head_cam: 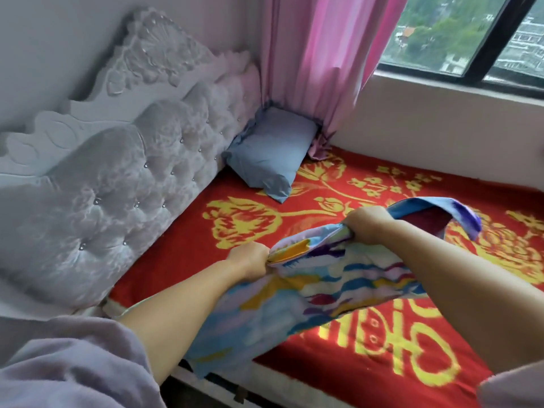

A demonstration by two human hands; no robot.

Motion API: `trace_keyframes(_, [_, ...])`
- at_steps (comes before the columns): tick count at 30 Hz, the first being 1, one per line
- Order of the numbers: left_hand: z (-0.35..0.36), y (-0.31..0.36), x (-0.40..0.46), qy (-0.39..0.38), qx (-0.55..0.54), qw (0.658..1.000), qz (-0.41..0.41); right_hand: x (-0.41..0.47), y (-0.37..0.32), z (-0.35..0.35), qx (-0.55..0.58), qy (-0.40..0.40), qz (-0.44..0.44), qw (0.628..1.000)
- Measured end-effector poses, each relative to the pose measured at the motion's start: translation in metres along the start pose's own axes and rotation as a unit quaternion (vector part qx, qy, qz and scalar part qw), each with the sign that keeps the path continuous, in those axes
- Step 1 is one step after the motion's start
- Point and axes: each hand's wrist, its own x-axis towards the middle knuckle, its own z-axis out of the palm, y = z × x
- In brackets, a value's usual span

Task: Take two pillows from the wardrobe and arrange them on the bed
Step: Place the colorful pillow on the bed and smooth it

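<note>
A blue pillow (269, 154) leans in the far corner of the bed, against the headboard and the curtain. I hold a second pillow with a colourful blue, yellow and purple cover (309, 293) above the near part of the bed (182, 254), which is covered by a red blanket with yellow flowers. My left hand (250, 259) is closed on the pillow's top edge at the left. My right hand (368, 223) grips the same edge further right, where the cover bunches and a flap hangs open.
A tufted grey velvet headboard (123, 184) runs along the left side. A pink curtain (318, 69) hangs in the corner beside a window (471, 33) and its sill wall on the right. The bed's near edge (223, 387) is at the bottom.
</note>
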Motion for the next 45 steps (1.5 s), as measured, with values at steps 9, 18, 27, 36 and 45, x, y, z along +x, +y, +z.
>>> trace_keyframes(9, [0.02,-0.073,0.114,-0.075,-0.028,0.995,-0.067,0.164,-0.013,0.015,0.016,-0.103,-0.064,0.993])
trace_keyframes(18, [0.046,-0.17,0.22,-0.05,-0.041,0.994,-0.089,0.284,-0.055,0.078,0.104,0.08,0.008,0.991])
trace_keyframes(27, [0.102,-0.293,0.288,-0.132,-0.068,0.987,-0.058,0.315,-0.194,0.173,0.435,0.014,0.203,0.877])
trace_keyframes(36, [0.166,-0.325,0.347,-0.179,-0.151,0.964,-0.127,0.228,-0.262,0.283,0.578,-0.048,0.644,0.498])
trace_keyframes(45, [0.125,-0.287,0.323,0.001,-0.279,0.956,-0.09,0.239,-0.241,0.278,0.722,0.134,0.608,0.302])
